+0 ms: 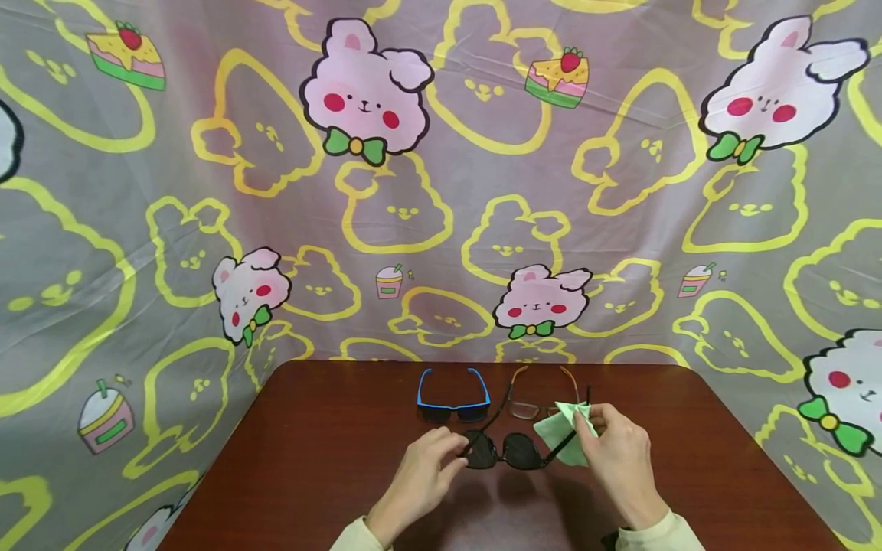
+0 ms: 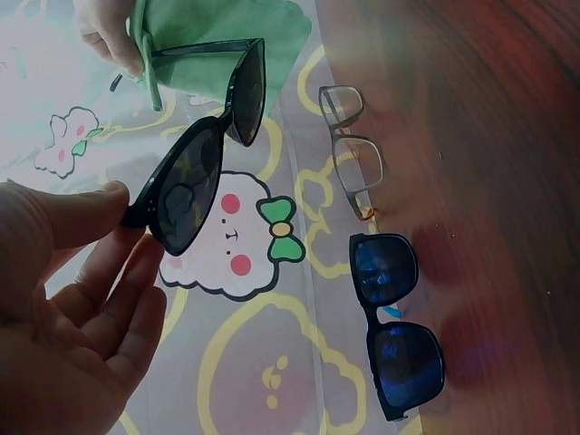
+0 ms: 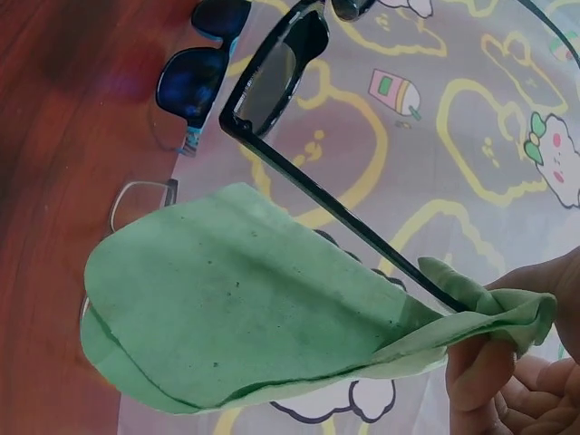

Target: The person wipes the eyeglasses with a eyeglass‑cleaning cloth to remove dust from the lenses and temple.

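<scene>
Black sunglasses (image 1: 521, 451) are held up above the table between both hands, temples unfolded. My left hand (image 1: 426, 472) pinches them at the hinge corner of one lens, thumb against fingertips, as the left wrist view shows. A light green cloth (image 3: 236, 299) is folded around the far end of the other temple. Through that cloth my right hand (image 1: 622, 453) pinches the temple, and the rest of the cloth hangs loose. Beyond the hands, blue-framed sunglasses (image 1: 453, 407) and clear-lensed glasses (image 2: 360, 161) lie on the table, the clear pair partly hidden by the cloth in the head view.
The dark reddish-brown tabletop (image 1: 310, 436) extends around the hands. A grey curtain (image 1: 441, 191) printed with yellow outlines and white rabbit faces hangs behind the table and along its sides.
</scene>
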Demonstrator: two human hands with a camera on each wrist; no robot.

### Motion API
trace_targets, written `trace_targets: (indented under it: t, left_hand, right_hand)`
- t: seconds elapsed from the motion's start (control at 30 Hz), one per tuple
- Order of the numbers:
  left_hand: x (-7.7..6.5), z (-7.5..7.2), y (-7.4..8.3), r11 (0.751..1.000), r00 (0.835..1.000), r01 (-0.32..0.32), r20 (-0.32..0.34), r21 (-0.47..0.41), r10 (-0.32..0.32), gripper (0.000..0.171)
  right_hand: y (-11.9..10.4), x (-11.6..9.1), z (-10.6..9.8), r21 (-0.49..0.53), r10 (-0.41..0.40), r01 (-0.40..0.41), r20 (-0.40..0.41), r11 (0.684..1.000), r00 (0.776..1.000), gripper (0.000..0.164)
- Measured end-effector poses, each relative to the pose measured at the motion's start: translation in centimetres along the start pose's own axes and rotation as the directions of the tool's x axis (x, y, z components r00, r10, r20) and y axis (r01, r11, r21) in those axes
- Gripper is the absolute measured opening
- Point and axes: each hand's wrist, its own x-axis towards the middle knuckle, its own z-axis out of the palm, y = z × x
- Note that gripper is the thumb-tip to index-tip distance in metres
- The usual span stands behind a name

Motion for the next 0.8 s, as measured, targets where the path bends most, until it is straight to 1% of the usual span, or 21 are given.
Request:
trace_targets:
  t: [0.13, 0.27, 0.47, 0.6, 0.8]
  left_hand:
    - [-0.01, -0.08, -0.21, 0.999, 0.999, -0.032, -0.006, 0.033, 0.032, 0.023]
    - [0.04, -0.22, -0.39, 0.997, 0.998, -0.057, -0.003, 0.043, 0.057, 0.023]
    - [0.13, -0.44, -0.60, 0.995, 0.997, -0.083, -0.005, 0.057, 0.083, 0.023]
    - [0.10, -0.54, -0.67, 0.993, 0.995, -0.095, -0.007, 0.074, 0.096, 0.023]
    - [-0.01, -0.63, -0.74, 0.987, 0.993, -0.122, 0.006, 0.104, 0.122, 0.022]
  right_hand:
    - [-0.04, 0.05, -0.22, 0.004, 0.019, -0.019, 0.008, 1.000, 1.000, 0.012]
    - [-0.04, 0.13, -0.34, -0.002, 0.036, -0.036, 0.011, 0.999, 0.999, 0.012]
    - [0.06, 0.33, -0.31, -0.008, 0.048, -0.048, 0.004, 0.999, 0.999, 0.013]
    - [0.15, 0.45, -0.38, -0.005, 0.072, -0.072, 0.021, 0.997, 0.997, 0.013]
    - [0.20, 0.67, -0.55, -0.001, 0.101, -0.101, 0.042, 0.995, 0.994, 0.015]
